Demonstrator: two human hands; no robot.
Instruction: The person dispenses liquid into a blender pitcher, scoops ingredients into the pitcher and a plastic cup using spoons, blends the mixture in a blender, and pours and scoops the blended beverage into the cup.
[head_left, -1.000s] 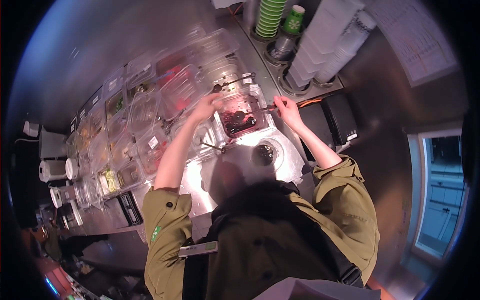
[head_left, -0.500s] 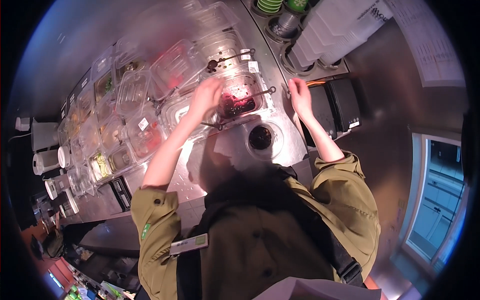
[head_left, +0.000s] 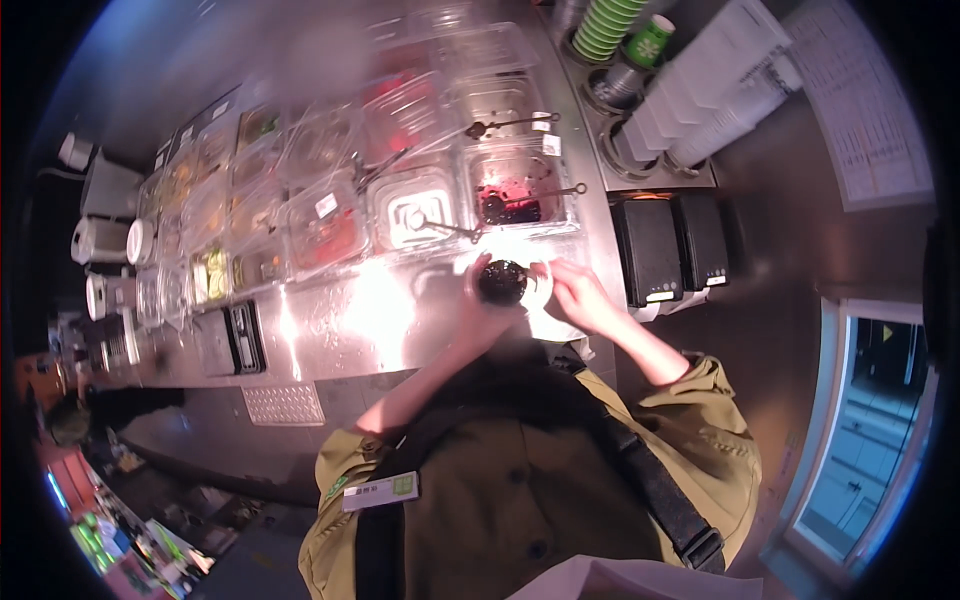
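- We steady the cup (head_left: 502, 282) on the worktop (head_left: 340, 330): left hand (head_left: 478, 300) fingers curled around it.
- Right hand (head_left: 572, 292) fingers press its rim, below the berry tub (head_left: 515, 190).

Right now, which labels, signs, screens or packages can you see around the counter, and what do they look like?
Paper sheet: wall at upper right, white, covered in fine rows.
Small tags: white squares on the clear topping tubs.
Two black boxes: right of the tubs, each with a small lit strip.
Cup stack: top edge, green and white rings.
Badge: on the olive shirt, white and green bar.
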